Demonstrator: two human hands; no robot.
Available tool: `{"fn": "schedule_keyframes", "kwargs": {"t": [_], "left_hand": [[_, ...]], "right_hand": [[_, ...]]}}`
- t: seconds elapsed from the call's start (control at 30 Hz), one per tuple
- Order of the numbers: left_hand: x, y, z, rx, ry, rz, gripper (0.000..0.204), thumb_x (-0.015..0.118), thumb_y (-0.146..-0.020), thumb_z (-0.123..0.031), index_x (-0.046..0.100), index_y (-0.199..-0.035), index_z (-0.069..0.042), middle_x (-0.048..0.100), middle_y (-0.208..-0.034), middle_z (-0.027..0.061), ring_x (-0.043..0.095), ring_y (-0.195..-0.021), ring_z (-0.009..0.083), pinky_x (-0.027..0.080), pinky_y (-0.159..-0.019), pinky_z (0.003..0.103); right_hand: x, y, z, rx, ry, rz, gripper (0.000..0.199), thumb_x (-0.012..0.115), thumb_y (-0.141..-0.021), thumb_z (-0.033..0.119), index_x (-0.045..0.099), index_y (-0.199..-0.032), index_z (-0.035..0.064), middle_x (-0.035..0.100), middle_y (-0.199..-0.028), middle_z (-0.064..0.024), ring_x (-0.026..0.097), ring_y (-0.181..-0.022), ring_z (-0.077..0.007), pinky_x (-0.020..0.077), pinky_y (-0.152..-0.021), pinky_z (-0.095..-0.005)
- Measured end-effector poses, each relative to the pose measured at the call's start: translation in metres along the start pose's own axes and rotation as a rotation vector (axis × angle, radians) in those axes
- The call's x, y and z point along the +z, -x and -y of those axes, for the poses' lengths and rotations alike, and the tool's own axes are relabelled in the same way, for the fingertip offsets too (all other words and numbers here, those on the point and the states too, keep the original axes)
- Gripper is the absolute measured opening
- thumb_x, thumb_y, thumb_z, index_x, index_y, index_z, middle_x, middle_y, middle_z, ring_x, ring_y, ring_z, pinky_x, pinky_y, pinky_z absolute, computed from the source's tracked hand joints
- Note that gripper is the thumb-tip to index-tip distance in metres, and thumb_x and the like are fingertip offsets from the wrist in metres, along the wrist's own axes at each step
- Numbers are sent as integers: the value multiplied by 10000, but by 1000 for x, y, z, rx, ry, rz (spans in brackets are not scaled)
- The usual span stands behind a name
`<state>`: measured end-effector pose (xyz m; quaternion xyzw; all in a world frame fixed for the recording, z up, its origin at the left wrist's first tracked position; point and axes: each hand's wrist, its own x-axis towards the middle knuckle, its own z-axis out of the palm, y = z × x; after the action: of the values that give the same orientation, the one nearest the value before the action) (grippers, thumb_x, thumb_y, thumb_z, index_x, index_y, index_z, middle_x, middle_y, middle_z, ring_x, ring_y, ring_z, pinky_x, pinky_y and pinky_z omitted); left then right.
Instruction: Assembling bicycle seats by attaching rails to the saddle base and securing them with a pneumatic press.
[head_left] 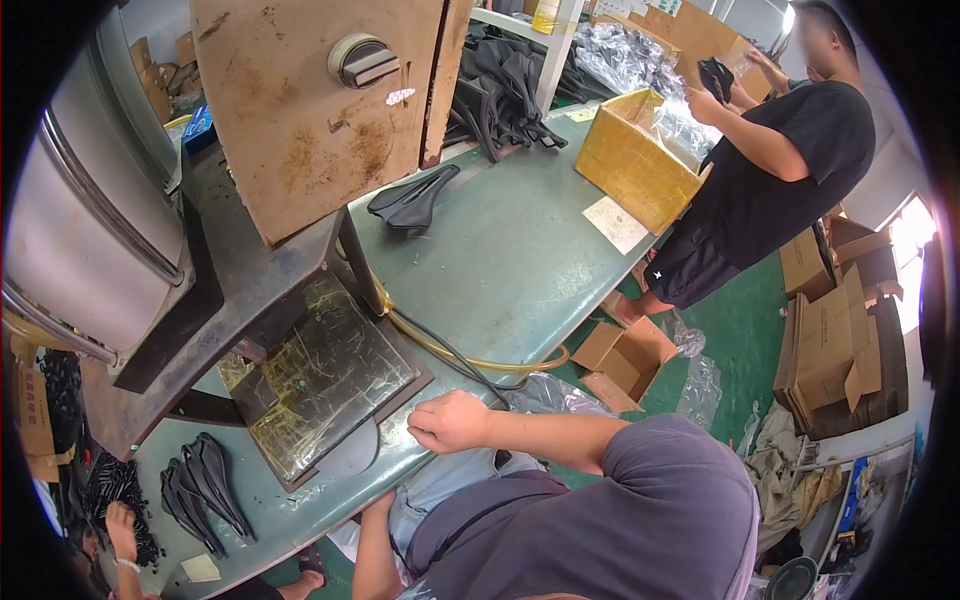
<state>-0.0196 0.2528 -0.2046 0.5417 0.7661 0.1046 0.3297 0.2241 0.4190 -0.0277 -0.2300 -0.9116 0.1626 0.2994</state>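
Note:
My right hand [450, 421] is curled closed at the table's near edge, beside the front of a machine's metal base plate [330, 400]. Whatever might be inside its fingers is hidden. My left hand [378, 508] is low against my lap at the table edge, with its fingers out of sight. The base plate is dark, scratched and smeared with yellowish strands. Black bicycle saddles [205, 490] lie on the green table to the left of the machine. Another black saddle [415, 200] rests on the table beyond it.
A brown machine housing [320, 110] with a round knob rises over the plate. A yellow hose [470, 362] crosses the table. At the far right a person [790, 170] holds a black saddle by a yellow box [640, 160]. Another person's hand [122, 530] is among small black parts at lower left.

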Motion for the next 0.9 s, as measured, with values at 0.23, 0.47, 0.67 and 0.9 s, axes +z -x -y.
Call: {"fn": "schedule_keyframes", "kwargs": {"t": [0.23,0.47,0.67,0.9], "left_hand": [[-5,0,-7,-68,-58,40,529,501,-1039,-407,628,-1464,-120,577,-1530,200,506,-1436,400,333,-1229,525],[-1,-1,-1,-60,-39,24,537,507,-1037,-424,628,-1465,-123,572,-1535,202,494,-1447,400,324,-1233,536],[0,-1,0,-51,-24,20,541,508,-1037,-433,630,-1463,-123,571,-1535,203,496,-1445,400,322,-1236,536],[4,-1,4,-38,-31,-11,537,511,-1036,-433,638,-1455,-123,580,-1526,205,506,-1437,402,327,-1233,534]], "right_hand": [[-3,-2,2,0,-15,-12,140,727,-893,174,615,-847,104,611,-736,-44,679,-632,-268,535,-532,-404],[-2,-2,3,16,-19,9,190,697,-911,200,578,-810,90,606,-726,-67,681,-640,-298,550,-558,-429],[-2,-2,2,15,-17,15,198,697,-914,203,575,-807,89,604,-726,-66,681,-638,-299,549,-556,-430],[-1,-2,2,21,-13,14,197,696,-916,204,579,-806,89,608,-729,-65,684,-641,-297,551,-561,-427]]}}
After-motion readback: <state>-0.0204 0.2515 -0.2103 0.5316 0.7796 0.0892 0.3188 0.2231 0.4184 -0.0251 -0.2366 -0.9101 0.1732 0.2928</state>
